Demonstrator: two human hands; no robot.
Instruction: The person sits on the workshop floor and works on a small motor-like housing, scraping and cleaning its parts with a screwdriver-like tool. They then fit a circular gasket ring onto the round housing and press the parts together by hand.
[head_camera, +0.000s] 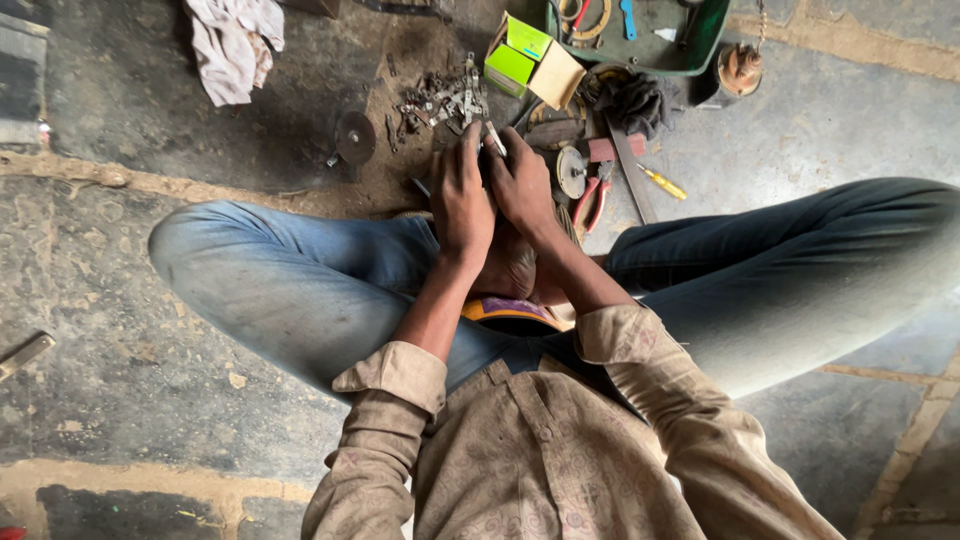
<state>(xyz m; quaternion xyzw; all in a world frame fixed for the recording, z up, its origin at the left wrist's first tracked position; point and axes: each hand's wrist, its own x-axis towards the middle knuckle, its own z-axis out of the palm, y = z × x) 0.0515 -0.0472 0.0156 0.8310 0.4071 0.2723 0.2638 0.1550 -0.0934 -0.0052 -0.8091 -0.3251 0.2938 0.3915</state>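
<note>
metal strip (495, 139) pinched between left hand (461, 203) and right hand (523, 187).

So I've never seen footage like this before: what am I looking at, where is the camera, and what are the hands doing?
The one picture comes from a camera worn on a person's head, looking down at their own crossed legs on a dirty concrete floor. The left hand and right hand are pressed together around a small metal part; what it is cannot be told. On the floor ahead lie a heap of small metal pieces, a green and tan cardboard box, red-handled pliers, a yellow screwdriver, a green tray and a white rag.
</note>
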